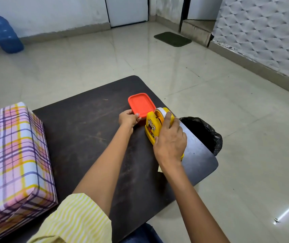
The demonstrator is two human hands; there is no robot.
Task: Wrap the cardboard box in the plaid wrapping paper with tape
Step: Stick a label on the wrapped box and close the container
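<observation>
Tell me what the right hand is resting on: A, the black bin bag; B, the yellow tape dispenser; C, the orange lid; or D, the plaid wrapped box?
B: the right hand lies over the yellow tape dispenser, while the left hand touches the orange lid.

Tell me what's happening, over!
Right hand gripping yellow plastic tape dispenser. Left hand pinching at orange plastic lid. Plaid-wrapped box sits left on dark table, untouched. Nothing blocking.

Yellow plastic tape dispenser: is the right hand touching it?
Touching. The head view shows the right hand pressed over the yellow plastic tape dispenser, fingers on its roll.
</observation>
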